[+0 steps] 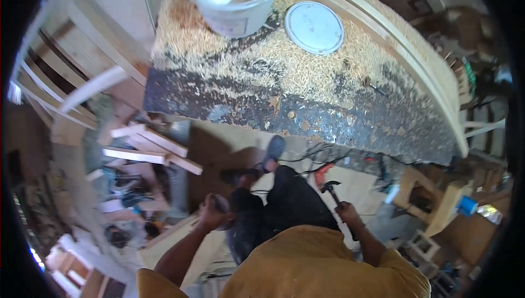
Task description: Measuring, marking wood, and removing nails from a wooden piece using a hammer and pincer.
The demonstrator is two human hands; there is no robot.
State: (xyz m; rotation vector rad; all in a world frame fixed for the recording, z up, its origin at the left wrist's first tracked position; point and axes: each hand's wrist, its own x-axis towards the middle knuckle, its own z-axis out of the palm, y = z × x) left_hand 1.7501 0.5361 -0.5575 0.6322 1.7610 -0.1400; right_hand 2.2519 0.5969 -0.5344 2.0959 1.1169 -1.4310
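My left hand (210, 210) was clenched around something small and dark I couldn't make out; my right hand (347, 212) gripped a dark-headed claw hammer (331, 187), low, below the shavings-covered bench (306, 95).

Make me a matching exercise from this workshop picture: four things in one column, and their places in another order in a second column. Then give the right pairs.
Things:
1. hammer
2. white bucket
3. round white lid
4. loose wooden slats

Places:
A. flat on the sawdust-covered workbench, right of the bucket
B. on the floor, left of the person's legs
C. in the right hand
D. standing at the bench's far edge

Pairs: 1-C, 2-D, 3-A, 4-B
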